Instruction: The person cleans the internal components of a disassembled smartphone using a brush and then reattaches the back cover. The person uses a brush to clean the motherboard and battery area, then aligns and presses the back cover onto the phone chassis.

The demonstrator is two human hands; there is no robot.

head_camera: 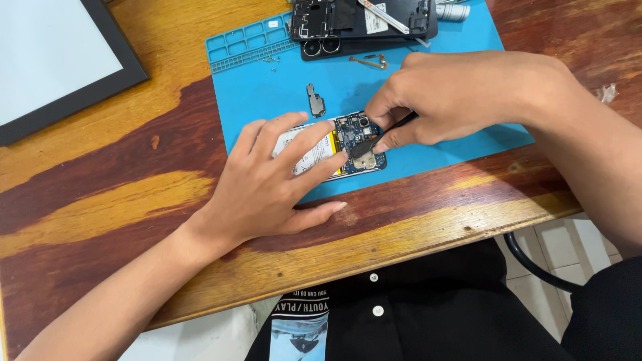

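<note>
On the blue mat (pixel 428 134) over the wooden table (pixel 100 194) lies the opened phone (pixel 348 144), pinned under my left hand's (pixel 267 180) spread fingers while my right hand (pixel 455 100) pinches a dark tool (pixel 400 123) against its board.

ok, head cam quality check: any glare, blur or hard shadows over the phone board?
Head view: even, soft light; the opened phone is sharp, its circuit board partly hidden by the right hand, which throws a faint shadow on the blue mat. Left hand in focus. Mild sheen on the wooden table; no motion blur.
</note>
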